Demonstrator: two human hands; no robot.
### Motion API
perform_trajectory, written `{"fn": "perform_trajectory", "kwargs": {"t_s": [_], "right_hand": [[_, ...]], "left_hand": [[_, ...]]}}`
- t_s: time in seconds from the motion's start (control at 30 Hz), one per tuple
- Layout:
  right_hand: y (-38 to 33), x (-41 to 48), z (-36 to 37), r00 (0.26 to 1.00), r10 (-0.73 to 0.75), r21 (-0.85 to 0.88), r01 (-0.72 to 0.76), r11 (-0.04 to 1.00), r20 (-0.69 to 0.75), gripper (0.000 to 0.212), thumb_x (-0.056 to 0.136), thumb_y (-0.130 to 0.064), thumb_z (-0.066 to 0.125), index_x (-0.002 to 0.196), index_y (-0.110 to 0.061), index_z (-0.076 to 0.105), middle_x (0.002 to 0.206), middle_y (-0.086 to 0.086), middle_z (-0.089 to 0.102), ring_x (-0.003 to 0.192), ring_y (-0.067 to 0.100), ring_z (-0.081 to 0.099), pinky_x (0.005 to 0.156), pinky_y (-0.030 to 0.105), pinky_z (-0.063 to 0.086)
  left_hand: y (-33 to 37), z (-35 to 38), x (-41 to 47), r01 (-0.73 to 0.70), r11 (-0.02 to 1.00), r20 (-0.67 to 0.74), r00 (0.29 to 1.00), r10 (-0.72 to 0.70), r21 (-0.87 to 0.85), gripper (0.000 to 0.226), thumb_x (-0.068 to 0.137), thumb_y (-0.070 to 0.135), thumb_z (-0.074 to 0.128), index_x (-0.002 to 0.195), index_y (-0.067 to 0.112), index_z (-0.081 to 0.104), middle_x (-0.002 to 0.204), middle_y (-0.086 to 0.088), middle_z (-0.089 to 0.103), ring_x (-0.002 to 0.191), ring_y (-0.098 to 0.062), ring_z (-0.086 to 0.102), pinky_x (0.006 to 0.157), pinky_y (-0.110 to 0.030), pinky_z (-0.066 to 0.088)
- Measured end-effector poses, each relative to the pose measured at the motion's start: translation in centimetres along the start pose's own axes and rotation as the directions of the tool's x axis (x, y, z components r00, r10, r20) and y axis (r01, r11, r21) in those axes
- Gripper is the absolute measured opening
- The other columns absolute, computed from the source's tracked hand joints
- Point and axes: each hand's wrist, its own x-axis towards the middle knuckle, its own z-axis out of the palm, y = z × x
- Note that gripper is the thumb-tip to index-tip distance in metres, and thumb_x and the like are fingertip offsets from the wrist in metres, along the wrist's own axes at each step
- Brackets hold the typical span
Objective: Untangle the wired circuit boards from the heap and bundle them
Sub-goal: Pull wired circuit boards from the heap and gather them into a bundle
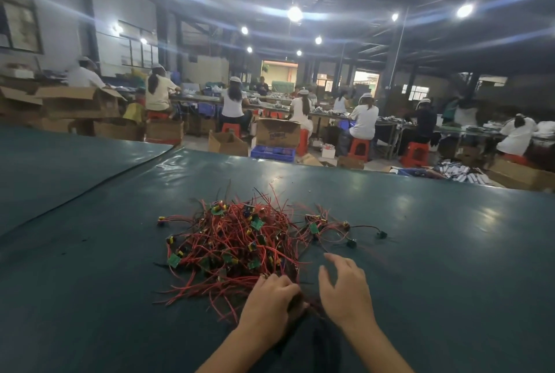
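Note:
A heap of small green circuit boards with red and black wires [237, 240] lies tangled in the middle of a dark green table [435, 252]. My left hand [270, 300] sits at the heap's near right corner, fingers curled around a bunch of dark wires [295, 303]. My right hand [345, 285] hovers just right of it with fingers loosely spread, holding nothing. A smaller cluster of wired boards [321, 227] trails off to the heap's right, with black connectors [381, 234] at its end.
The table's far edge [330, 167] runs across the view, and a seam [90, 189] in the covering crosses the left side. Beyond it, several seated people work at long benches among cardboard boxes [277, 132], red stools and a blue crate [273, 153].

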Motion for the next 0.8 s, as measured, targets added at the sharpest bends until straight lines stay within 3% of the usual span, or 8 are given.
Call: {"fn": "perform_trajectory", "kwargs": {"t_s": [0.17,0.37,0.5,0.57,0.63,0.73,0.8], "right_hand": [[3.7,4.5,1.6,0.996,0.079,-0.095,-0.076,0.993,0.028,0.045,0.097,-0.043,0.047,0.137,-0.021,0.051,0.141,0.001,0.050,0.131,0.022,0.040,0.108,0.038,0.036],[7.4,10.1,2.7,0.993,0.061,-0.328,-0.093,0.940,-0.104,0.059,0.094,-0.051,0.046,0.146,-0.022,0.041,0.155,0.007,0.034,0.144,0.026,0.025,0.117,0.044,0.024],[9.2,15.0,4.2,0.985,0.168,-0.402,-0.135,0.906,0.046,0.081,0.089,-0.072,0.035,0.155,-0.028,0.017,0.164,0.005,0.010,0.151,0.026,0.006,0.120,0.050,0.013],[9.7,16.6,4.7,0.976,0.193,-0.376,-0.142,0.916,0.104,0.088,0.084,-0.080,0.032,0.156,-0.031,0.014,0.164,0.003,0.008,0.151,0.026,0.005,0.119,0.054,0.015],[10.1,18.2,5.2,0.964,0.215,-0.379,-0.142,0.914,0.157,0.094,0.080,-0.086,0.028,0.156,-0.033,0.012,0.165,0.001,0.004,0.151,0.025,0.002,0.118,0.060,0.013],[9.8,19.6,5.9,0.939,0.237,-0.397,-0.124,0.910,0.249,0.098,0.072,-0.093,0.018,0.154,-0.041,0.006,0.165,-0.004,-0.007,0.151,0.024,-0.007,0.111,0.070,0.003],[9.4,20.1,6.5,0.929,0.222,-0.390,-0.094,0.916,0.297,0.099,0.069,-0.095,0.016,0.153,-0.044,0.011,0.165,-0.006,-0.003,0.151,0.023,-0.006,0.108,0.073,0.001]], "left_hand": [[-1.4,0.6,1.6,0.061,0.992,0.016,0.998,-0.063,0.106,0.032,0.097,0.047,0.039,0.117,0.029,0.057,0.118,0.009,0.054,0.112,-0.014,0.043,0.095,-0.027,0.030],[-1.7,1.2,0.9,0.029,0.999,-0.074,0.997,-0.028,0.013,0.031,0.096,0.050,0.037,0.113,0.034,0.058,0.113,0.015,0.050,0.107,-0.009,0.043,0.089,-0.023,0.029],[-2.0,0.7,2.0,-0.013,0.998,-0.055,0.998,0.017,0.057,0.030,0.095,0.052,0.040,0.111,0.036,0.060,0.112,0.017,0.051,0.103,-0.008,0.046,0.088,-0.022,0.029],[-1.7,0.5,2.0,-0.055,0.993,-0.044,0.997,0.059,0.101,0.019,0.082,0.053,0.056,0.089,0.040,0.067,0.090,0.021,0.057,0.082,-0.004,0.056,0.076,-0.018,0.041],[-1.4,0.5,2.2,-0.062,0.993,-0.016,0.998,0.064,0.103,0.014,0.069,0.056,0.062,0.073,0.044,0.066,0.075,0.025,0.056,0.065,0.002,0.056,0.061,-0.013,0.044],[-1.6,0.8,2.2,-0.058,0.986,-0.026,0.998,0.062,0.157,0.014,0.066,0.058,0.062,0.070,0.045,0.066,0.073,0.026,0.056,0.064,0.002,0.055,0.060,-0.013,0.045],[-1.4,0.8,2.1,-0.053,0.983,-0.045,0.997,0.062,0.173,0.013,0.067,0.057,0.064,0.071,0.044,0.066,0.074,0.025,0.056,0.065,0.002,0.056,0.061,-0.013,0.046]]}}
